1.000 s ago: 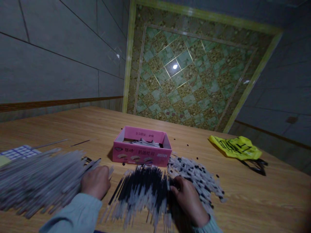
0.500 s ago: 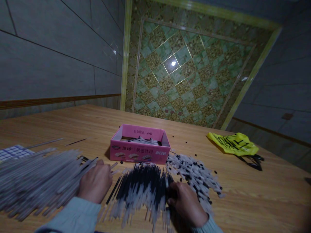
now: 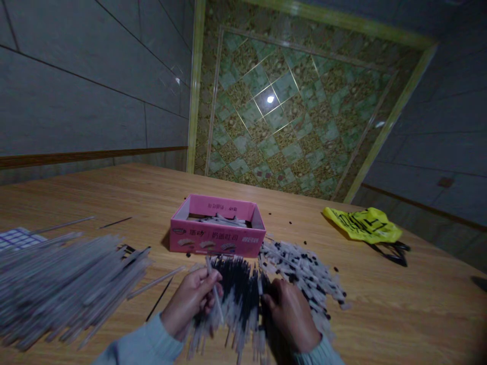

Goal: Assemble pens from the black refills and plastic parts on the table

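Observation:
My left hand (image 3: 194,299) pinches a thin translucent tube (image 3: 215,291) between thumb and fingers, over the left part of a pile of black-and-clear sticks (image 3: 241,289). At that pile's right edge, my right hand (image 3: 291,312) has its fingers closed and bent down; what they hold, if anything, is hidden. Just beyond the sticks stands an open pink box (image 3: 216,240) with pale pieces inside. Right of it lies a heap of short clear pieces with black caps (image 3: 304,266). Many long clear tubes (image 3: 68,284) spread over the table's left side.
A yellow bag (image 3: 365,225) with black print and dark handles lies on the wooden table (image 3: 380,314) at the right. A checked cloth (image 3: 19,239) is at the far left. Single sticks and black bits are scattered about. Tiled walls stand behind.
My left hand has moved right from the long tubes to the middle pile and now holds a tube up. My right hand stays nearly in place. The view has shifted slightly.

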### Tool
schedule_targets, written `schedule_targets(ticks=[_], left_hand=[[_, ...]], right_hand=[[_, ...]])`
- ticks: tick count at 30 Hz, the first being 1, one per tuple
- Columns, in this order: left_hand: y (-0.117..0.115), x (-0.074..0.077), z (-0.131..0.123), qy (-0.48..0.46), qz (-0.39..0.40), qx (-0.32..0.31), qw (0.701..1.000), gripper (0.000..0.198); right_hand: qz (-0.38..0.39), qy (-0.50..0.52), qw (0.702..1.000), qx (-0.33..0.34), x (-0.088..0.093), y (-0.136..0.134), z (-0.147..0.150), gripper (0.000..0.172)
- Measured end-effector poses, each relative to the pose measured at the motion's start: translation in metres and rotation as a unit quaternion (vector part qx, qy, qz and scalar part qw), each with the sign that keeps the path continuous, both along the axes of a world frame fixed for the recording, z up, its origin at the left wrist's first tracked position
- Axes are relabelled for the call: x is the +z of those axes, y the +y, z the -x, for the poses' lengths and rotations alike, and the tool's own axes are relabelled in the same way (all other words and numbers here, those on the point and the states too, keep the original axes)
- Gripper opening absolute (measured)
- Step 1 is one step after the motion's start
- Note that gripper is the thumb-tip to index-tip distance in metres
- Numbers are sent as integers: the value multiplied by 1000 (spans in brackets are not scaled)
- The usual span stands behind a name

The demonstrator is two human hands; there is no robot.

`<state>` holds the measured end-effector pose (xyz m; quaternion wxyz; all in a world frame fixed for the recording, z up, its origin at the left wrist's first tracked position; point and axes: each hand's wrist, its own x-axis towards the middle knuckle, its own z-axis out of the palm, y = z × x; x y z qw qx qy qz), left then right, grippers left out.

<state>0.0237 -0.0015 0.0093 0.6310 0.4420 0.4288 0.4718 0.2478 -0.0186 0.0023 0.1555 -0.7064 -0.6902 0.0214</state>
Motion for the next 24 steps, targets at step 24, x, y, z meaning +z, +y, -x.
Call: schedule_targets(ticks=[24], left_hand=[[2, -6, 0, -174, 93, 74, 978, 14]], right_hand=[[-11, -9, 999, 53, 2, -16, 43, 27]])
